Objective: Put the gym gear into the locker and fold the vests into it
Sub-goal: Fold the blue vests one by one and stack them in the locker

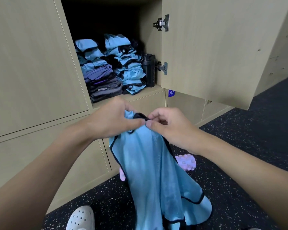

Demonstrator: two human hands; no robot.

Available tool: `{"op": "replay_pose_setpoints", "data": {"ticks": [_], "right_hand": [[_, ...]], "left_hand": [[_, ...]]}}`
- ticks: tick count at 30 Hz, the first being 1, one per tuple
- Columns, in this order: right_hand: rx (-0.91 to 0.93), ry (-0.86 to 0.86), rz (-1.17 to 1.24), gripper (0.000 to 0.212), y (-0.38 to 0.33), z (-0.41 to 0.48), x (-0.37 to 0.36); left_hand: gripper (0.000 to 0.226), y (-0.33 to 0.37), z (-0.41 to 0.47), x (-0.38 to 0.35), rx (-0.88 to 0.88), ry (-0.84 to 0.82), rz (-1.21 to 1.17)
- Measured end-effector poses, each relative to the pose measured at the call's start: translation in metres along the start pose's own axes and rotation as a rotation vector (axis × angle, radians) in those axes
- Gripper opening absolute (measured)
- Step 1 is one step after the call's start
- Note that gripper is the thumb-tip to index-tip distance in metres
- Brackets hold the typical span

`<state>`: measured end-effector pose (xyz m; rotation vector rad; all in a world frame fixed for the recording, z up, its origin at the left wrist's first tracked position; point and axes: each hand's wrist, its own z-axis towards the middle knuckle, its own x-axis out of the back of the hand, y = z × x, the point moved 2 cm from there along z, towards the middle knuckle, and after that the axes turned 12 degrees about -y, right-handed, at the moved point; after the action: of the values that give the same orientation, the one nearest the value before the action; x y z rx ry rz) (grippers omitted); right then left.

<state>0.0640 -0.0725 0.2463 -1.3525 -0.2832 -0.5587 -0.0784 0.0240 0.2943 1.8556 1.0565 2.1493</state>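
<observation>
Both bare hands hold one light blue vest [150, 171] with dark trim in front of the open locker [150, 40]. The left grip [113, 118] is closed on the top edge of the vest, with the thumb pressing on the cloth. The right grip [166, 123] pinches the same dark edge between thumb and bent fingers, just beside the left one; the two thumbs almost touch. The rest of the vest hangs down loosely between the forearms toward the floor [239, 138], which is dark with light speckles.

Inside the locker stand two piles. The right pile [128, 67] is made of folded blue vests. In the left pile, folded blue vests [88, 50] lie on top of purple and grey folded clothes [103, 85]. A black sport bottle [149, 70] stands upright at the right of the piles, near the locker wall. The locker door [206, 47] is swung open to the right.

On the floor behind the hanging vest lies a lilac knobbed roller [187, 162], partly hidden. A white clog [81, 218] shows at the bottom edge.
</observation>
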Motion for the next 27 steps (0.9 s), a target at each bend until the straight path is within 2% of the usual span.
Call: {"op": "replay_pose_setpoints", "data": {"ticks": [5,8,12,14,18,20,24,26,27], "right_hand": [[-0.049,-0.077,-0.051,0.022,0.009,-0.004,-0.001],[-0.092,-0.068,-0.129,0.017,0.014,-0.006,-0.001],[-0.097,-0.052,-0.220,0.005,0.013,-0.006,0.001],[-0.088,-0.020,-0.288,0.006,0.012,-0.006,0.002],[-0.038,0.059,-0.391,0.013,0.006,-0.006,0.008],[-0.006,0.053,-0.404,0.016,0.001,-0.007,0.010],[0.033,0.015,-0.349,0.018,-0.007,-0.006,0.009],[0.037,-0.006,-0.258,0.020,-0.008,-0.006,0.008],[0.037,-0.011,-0.216,0.020,-0.008,-0.007,0.008]], "left_hand": [[0.031,-0.001,-0.005,0.018,0.024,0.339,-0.124],[0.035,-0.011,-0.008,0.029,0.055,0.519,-0.200],[0.039,-0.022,-0.009,0.035,0.141,0.632,-0.091],[0.039,-0.028,-0.008,0.036,0.194,0.645,-0.025],[0.017,-0.025,-0.011,0.033,0.195,0.595,0.103],[0.027,-0.016,-0.011,0.025,0.099,0.463,0.118],[0.049,-0.003,-0.005,-0.007,-0.047,0.105,-0.010],[0.045,-0.003,0.000,-0.020,-0.053,0.019,-0.084],[0.034,-0.003,0.001,-0.024,-0.058,-0.010,-0.129]]}}
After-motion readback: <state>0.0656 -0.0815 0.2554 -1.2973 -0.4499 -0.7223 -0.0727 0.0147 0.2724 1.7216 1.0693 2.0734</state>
